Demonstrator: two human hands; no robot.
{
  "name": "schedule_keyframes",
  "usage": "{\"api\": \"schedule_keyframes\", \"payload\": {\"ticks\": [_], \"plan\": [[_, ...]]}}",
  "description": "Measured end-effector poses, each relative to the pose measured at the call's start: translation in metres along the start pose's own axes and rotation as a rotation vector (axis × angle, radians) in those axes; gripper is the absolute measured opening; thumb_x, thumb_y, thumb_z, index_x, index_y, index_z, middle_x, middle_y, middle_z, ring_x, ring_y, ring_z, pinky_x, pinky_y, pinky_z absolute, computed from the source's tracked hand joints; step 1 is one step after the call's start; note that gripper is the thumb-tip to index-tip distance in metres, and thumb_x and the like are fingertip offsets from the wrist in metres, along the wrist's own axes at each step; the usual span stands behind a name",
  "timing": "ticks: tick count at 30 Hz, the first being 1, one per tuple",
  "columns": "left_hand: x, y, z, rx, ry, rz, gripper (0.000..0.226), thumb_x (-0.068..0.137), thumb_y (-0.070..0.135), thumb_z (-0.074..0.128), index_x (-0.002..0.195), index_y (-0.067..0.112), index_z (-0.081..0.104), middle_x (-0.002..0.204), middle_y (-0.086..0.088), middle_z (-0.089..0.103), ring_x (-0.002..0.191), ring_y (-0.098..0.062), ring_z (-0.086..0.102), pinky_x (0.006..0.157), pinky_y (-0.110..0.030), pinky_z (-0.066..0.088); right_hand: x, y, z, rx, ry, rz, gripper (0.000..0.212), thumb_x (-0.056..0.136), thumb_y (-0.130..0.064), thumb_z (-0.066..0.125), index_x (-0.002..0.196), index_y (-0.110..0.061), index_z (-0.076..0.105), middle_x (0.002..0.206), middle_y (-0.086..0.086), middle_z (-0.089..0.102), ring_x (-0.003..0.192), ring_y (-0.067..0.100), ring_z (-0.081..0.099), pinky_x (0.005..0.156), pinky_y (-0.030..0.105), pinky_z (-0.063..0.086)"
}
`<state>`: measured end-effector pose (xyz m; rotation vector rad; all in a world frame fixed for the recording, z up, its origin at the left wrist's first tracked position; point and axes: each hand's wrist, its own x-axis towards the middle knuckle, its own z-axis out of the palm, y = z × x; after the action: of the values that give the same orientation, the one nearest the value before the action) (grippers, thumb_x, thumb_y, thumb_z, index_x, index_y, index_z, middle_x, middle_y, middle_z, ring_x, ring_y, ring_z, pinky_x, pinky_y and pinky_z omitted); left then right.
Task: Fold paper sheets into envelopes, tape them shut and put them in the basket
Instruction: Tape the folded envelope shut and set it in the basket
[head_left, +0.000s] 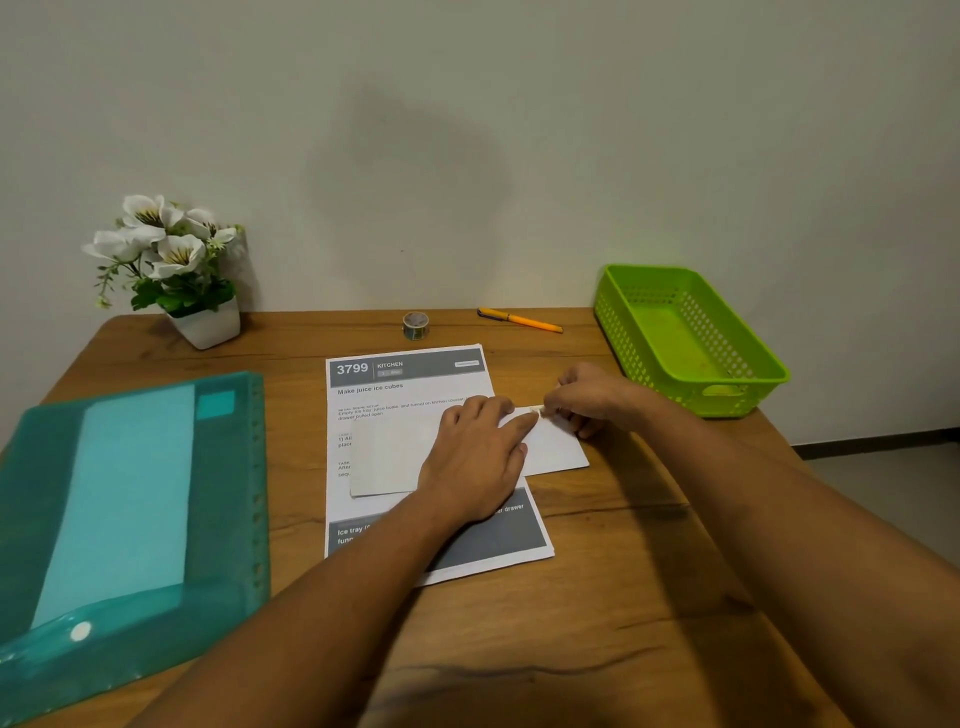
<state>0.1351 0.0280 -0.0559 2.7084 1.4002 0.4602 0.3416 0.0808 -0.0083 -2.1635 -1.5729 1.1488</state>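
The right hand (587, 397) pinches a small bit of tape (536, 411) at the upper edge of the envelope (389, 457), likely to seal the flap. The left hand (478, 457) lies flat on the envelope, fingers straight, pinning the fold down. The envelope rests on a printed sheet (410, 384). The basket (623, 332) waits at the right, well apart, and the roll (415, 326) stands behind.

A strip of bare table (608, 356) is left between the right hand (584, 400) and the basket (618, 332), which stands just to its right. Beyond the hand, a pen (519, 320) and a tape roll (415, 326) are laid near the wall (467, 156). Well left of the left hand (478, 460), room is taken by a folder (130, 509) and a plant (176, 260).
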Motion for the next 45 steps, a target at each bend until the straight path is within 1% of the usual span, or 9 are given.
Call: {"api": "schedule_keyframes", "payload": {"ticks": [17, 20, 23, 25, 27, 32, 38, 42, 45], "plan": [[0.000, 0.000, 0.000, 0.012, -0.006, -0.001, 0.047, 0.105, 0.042, 0.033, 0.149, 0.033, 0.047, 0.150, 0.000, 0.044, 0.136, -0.022, 0.035, 0.110, -0.043, 0.029, -0.006, -0.001, 0.004, -0.007, 0.052, -0.005, 0.015, 0.092, -0.022, 0.074, 0.093, -0.011, 0.063, 0.085, 0.011, 0.068, 0.072, 0.020, 0.066, 0.054, 0.029, 0.055], [0.000, 0.001, 0.000, 0.014, -0.010, -0.006, 0.047, 0.105, 0.042, 0.033, 0.149, 0.032, 0.047, 0.150, 0.001, 0.044, 0.136, -0.021, 0.035, 0.110, -0.043, 0.030, -0.013, 0.008, 0.004, 0.124, 0.150, 0.012, 0.020, 0.088, -0.017, 0.078, 0.089, -0.011, 0.059, 0.077, 0.010, 0.069, 0.066, 0.020, 0.067, 0.051, 0.029, 0.055], [-0.001, 0.001, -0.001, 0.008, -0.013, -0.005, 0.048, 0.105, 0.042, 0.033, 0.150, 0.032, 0.046, 0.150, 0.001, 0.044, 0.136, -0.021, 0.035, 0.110, -0.043, 0.030, -0.022, 0.023, 0.011, 0.218, 0.379, 0.019, 0.015, 0.093, -0.013, 0.072, 0.090, -0.012, 0.057, 0.073, 0.008, 0.069, 0.061, 0.021, 0.066, 0.057, 0.037, 0.058], [-0.001, 0.000, 0.000, 0.009, -0.016, -0.005, 0.048, 0.105, 0.042, 0.033, 0.150, 0.032, 0.046, 0.150, 0.001, 0.044, 0.136, -0.021, 0.035, 0.110, -0.043, 0.030, -0.030, 0.030, 0.021, 0.158, 0.517, -0.085, 0.010, 0.095, -0.014, 0.069, 0.091, -0.013, 0.060, 0.078, 0.006, 0.069, 0.070, 0.024, 0.068, 0.067, 0.044, 0.060], [0.000, 0.000, -0.001, 0.010, -0.017, -0.005, 0.048, 0.104, 0.042, 0.033, 0.149, 0.033, 0.047, 0.150, 0.001, 0.044, 0.135, -0.022, 0.035, 0.109, -0.043, 0.030, -0.040, 0.036, 0.033, 0.054, 0.596, -0.263, 0.003, 0.095, -0.017, 0.067, 0.095, -0.018, 0.065, 0.091, 0.000, 0.066, 0.084, 0.022, 0.065, 0.074, 0.042, 0.057], [-0.001, 0.002, -0.002, 0.023, -0.028, -0.004, 0.047, 0.105, 0.042, 0.034, 0.150, 0.033, 0.046, 0.151, 0.001, 0.043, 0.136, -0.021, 0.034, 0.110, -0.042, 0.029, -0.057, 0.050, 0.061, -0.404, 0.595, -0.554, 0.027, 0.101, -0.017, 0.054, 0.123, -0.022, 0.070, 0.120, -0.005, 0.064, 0.105, 0.018, 0.054, 0.077, 0.035, 0.049], [0.000, 0.003, -0.006, 0.067, -0.057, -0.010, 0.055, 0.105, 0.043, 0.028, 0.154, 0.019, 0.040, 0.156, -0.001, 0.040, 0.140, -0.021, 0.033, 0.115, -0.041, 0.027, -0.058, 0.042, 0.059, -0.623, 0.528, -0.499, 0.040, 0.100, -0.022, 0.050, 0.139, -0.021, 0.060, 0.133, 0.000, 0.059, 0.116, 0.026, 0.051, 0.083, 0.038, 0.052], [0.002, 0.004, -0.001, 0.083, -0.152, -0.019, 0.061, 0.108, 0.044, 0.019, 0.163, 0.016, 0.020, 0.170, -0.003, 0.017, 0.157, -0.022, 0.010, 0.127, -0.047, 0.008, -0.057, 0.031, 0.066, -0.696, 0.531, -0.448, 0.043, 0.102, -0.028, 0.047, 0.145, -0.021, 0.053, 0.133, 0.003, 0.056, 0.115, 0.028, 0.053, 0.083, 0.039, 0.052], [0.002, 0.004, 0.001, 0.111, -0.186, -0.021, 0.063, 0.108, 0.046, 0.015, 0.164, 0.017, 0.012, 0.172, -0.003, 0.008, 0.158, -0.021, 0.002, 0.127, -0.048, 0.005, -0.058, 0.031, 0.071, -0.733, 0.546, -0.454, 0.046, 0.102, -0.029, 0.048, 0.148, -0.020, 0.051, 0.134, 0.005, 0.056, 0.116, 0.028, 0.054, 0.086, 0.039, 0.052]]}}
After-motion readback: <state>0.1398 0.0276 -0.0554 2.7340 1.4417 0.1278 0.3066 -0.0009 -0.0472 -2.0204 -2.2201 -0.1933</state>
